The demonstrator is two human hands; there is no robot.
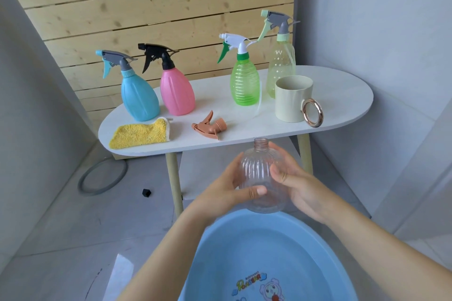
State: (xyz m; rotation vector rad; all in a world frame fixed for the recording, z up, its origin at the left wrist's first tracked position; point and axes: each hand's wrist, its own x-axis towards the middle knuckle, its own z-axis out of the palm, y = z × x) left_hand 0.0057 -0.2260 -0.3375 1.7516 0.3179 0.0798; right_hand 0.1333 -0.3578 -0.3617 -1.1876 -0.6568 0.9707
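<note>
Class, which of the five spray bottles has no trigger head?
The clear ribbed bottle, held by the left hand and right hand over the blue basin: its neck is bare. The blue, pink, green and pale-green bottles on the table have triggers.

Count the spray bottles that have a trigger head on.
4, all standing on the table: blue bottle at the left, pink bottle beside it, green bottle right of centre, pale tall bottle behind the mug.

Ahead of the clear bottle (259, 168), an orange spray head (208, 127) and yellow cloth (139, 133) line the table (342, 95) near its front edge. Behind them, a bare lane runs between the pink bottle (177, 95) and the green bottle (244, 85).
</note>
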